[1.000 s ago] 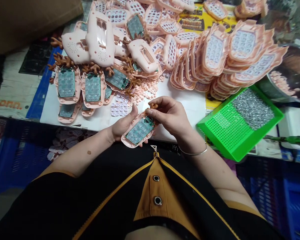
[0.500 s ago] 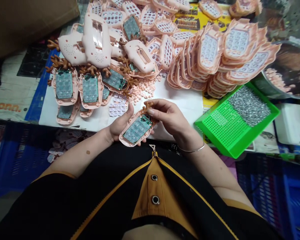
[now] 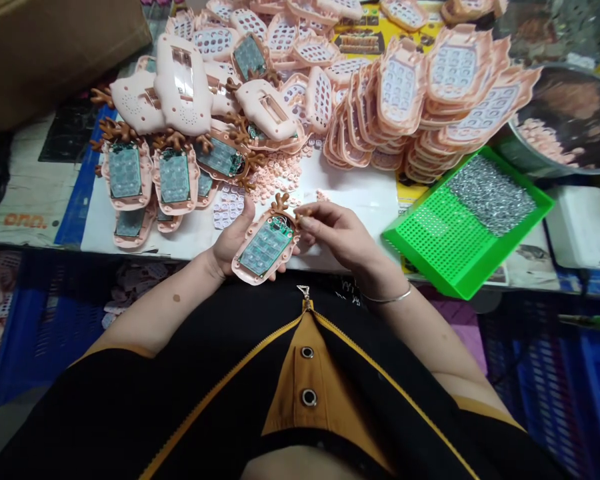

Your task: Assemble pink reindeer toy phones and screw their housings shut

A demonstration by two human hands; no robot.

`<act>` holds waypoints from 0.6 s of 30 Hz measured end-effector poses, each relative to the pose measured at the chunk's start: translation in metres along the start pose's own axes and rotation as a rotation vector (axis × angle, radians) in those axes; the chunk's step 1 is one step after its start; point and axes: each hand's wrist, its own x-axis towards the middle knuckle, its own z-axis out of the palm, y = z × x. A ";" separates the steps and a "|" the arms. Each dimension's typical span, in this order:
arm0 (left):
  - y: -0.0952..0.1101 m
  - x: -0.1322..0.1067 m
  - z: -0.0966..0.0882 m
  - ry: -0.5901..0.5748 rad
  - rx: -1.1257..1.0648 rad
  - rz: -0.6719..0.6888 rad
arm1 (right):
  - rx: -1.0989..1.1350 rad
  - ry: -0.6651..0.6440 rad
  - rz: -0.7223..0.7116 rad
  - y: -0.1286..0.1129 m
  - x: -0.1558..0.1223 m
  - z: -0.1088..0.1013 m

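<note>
I am looking down on a white tabletop (image 3: 365, 200) crowded with toy parts, with blue crates (image 3: 595, 387) below its near edge and one cardboard box (image 3: 55, 53) at the far left.

The left hand (image 3: 229, 245) cups one pink shell (image 3: 265, 248) from beneath. Its fingers are closed round the rim and the keypad faces up, just over the table's near edge. One brown antler (image 3: 281, 201) stands at the shell's upper left corner. The right hand (image 3: 341, 238) pinches a second antler piece (image 3: 300, 215) between thumb and forefinger, right at the shell's upper right corner. A thin bracelet (image 3: 387, 298) circles that wrist.

Just beyond the hands lies a scatter of loose pink buttons (image 3: 280, 175), too many to count. To the left, two finished shells (image 3: 125, 170) with antlers lie side by side, keypads up, with more partly hidden under them. Behind them are three pale covers (image 3: 180, 80), face up. Far right of centre, a leaning stack of shells (image 3: 430, 100) fans out, and I cannot count it. One green tray (image 3: 425, 257) holds a heap of screws (image 3: 490, 197), and one metal bowl (image 3: 570, 120) sits behind it.
</note>
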 end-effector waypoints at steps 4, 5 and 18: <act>-0.001 0.002 -0.002 -0.061 0.015 0.018 | -0.183 0.119 -0.129 -0.001 -0.005 0.001; -0.001 0.002 -0.003 -0.073 0.022 0.035 | -0.240 0.182 -0.175 0.000 -0.005 0.002; -0.004 0.001 -0.008 -0.127 0.038 0.011 | 0.009 0.011 0.010 -0.015 0.017 0.007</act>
